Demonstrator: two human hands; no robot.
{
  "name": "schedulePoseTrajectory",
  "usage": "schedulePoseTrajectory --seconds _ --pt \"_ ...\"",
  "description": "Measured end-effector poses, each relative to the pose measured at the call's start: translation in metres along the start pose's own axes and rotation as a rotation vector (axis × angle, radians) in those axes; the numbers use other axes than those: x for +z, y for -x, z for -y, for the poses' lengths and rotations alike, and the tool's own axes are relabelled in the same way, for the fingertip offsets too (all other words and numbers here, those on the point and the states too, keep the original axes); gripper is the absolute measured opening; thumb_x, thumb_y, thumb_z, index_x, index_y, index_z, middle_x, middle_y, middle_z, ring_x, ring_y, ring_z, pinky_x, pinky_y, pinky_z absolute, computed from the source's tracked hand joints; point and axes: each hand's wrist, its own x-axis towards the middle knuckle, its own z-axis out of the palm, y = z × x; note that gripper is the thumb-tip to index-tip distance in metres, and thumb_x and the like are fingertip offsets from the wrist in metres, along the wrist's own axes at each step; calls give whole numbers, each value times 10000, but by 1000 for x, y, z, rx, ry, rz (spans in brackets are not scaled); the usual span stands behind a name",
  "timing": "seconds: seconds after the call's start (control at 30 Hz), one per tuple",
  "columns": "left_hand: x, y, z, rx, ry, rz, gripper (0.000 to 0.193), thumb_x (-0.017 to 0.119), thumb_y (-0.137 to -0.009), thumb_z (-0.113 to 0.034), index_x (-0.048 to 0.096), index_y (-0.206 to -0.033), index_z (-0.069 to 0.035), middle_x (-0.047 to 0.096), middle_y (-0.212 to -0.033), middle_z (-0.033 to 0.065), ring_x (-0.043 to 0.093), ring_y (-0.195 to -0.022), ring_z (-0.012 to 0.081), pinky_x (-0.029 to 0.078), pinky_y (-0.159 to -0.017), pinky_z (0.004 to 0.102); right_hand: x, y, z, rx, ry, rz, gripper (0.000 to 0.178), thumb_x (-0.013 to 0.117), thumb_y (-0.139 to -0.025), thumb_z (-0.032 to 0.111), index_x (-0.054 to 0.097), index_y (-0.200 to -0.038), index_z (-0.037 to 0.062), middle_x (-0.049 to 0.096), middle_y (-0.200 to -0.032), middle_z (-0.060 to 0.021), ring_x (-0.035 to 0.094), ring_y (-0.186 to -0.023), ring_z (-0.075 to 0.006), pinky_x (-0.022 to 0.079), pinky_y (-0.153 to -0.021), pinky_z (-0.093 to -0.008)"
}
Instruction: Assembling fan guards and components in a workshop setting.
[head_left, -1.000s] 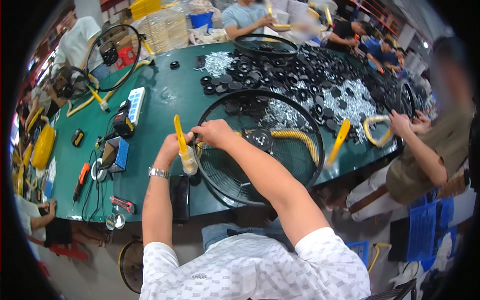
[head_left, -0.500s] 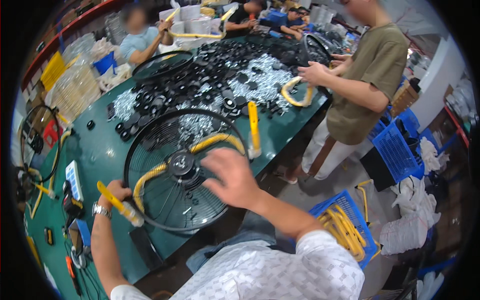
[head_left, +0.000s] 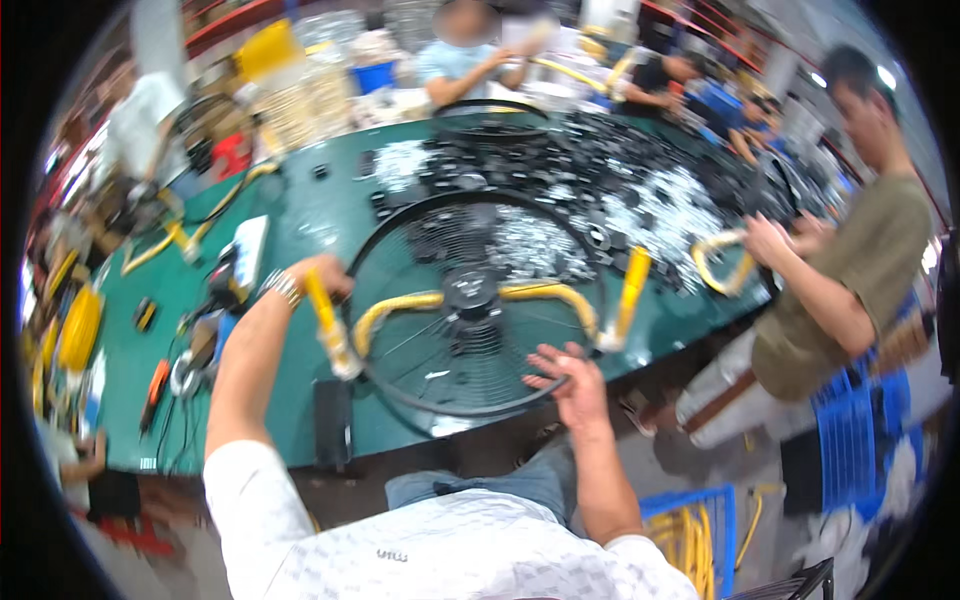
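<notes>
Surface: a green table is carrying many small black and silver parts, lying thick toward its far edge and far right corner.
Room: a busy workshop; other people are sitting and standing around the table, and a blue crate with yellow pieces is standing on the floor at the lower right.
Fan guard: a round black wire fan guard is lying flat near the near edge of the table, with a curved yellow handle crossing its middle.
Left hand: the left hand is closing around a yellow tool — the tool is pointing down to the left rim of the guard.
Right hand: the right hand is open wide, fingers spread, at the near right rim of the guard; whether it is touching the wire I cannot tell.
Co-worker: a person in an olive shirt at the right edge is holding a yellow loop with both hands.
Left edge: a power tool and cables are lying there.
</notes>
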Motion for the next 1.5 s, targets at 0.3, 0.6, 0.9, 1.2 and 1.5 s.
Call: schedulePoseTrajectory --seconds 0.3,0.6,0.9,1.2,1.5 --pt "-79 64 -93 -3 -45 -243 327 642 -732 -267 642 -816 49 678 -726 163 642 -603 229 508 -573 361 56 33 57 -206 137 42 642 564 -864 184 309 -1407 -46 537 -1236 -255 557 -1160 -418 558 -840 -554" --pt "-64 115 -111 46 -218 -247 380 652 -727 -296 665 -809 75 662 -741 218 653 -707 322 510 -658 397 40 62 70 -196 150 148 589 544 -851 260 397 -1355 -8 496 -1327 -287 512 -1220 -438 540 -889 -580" --pt "-58 101 -103 26 -239 -277 377 655 -724 -274 643 -839 85 653 -761 241 646 -722 344 510 -660 410 33 52 54 -167 152 145 603 549 -847 259 394 -1366 -6 521 -1303 -252 523 -1214 -416 540 -900 -573" --pt "-61 109 -113 -8 -284 -254 379 653 -720 -267 635 -827 96 645 -766 266 653 -733 360 510 -658 418 29 52 51 -132 100 142 617 552 -843 256 383 -1380 5 507 -1317 -251 522 -1211 -416 524 -919 -584" --pt "-47 106 -92 -36 -287 -331 353 627 -757 -247 633 -812 102 645 -800 295 653 -783 406 517 -724 442 30 46 34 -89 70 139 597 558 -847 253 382 -1372 30 503 -1320 -248 515 -1225 -416 516 -924 -589"
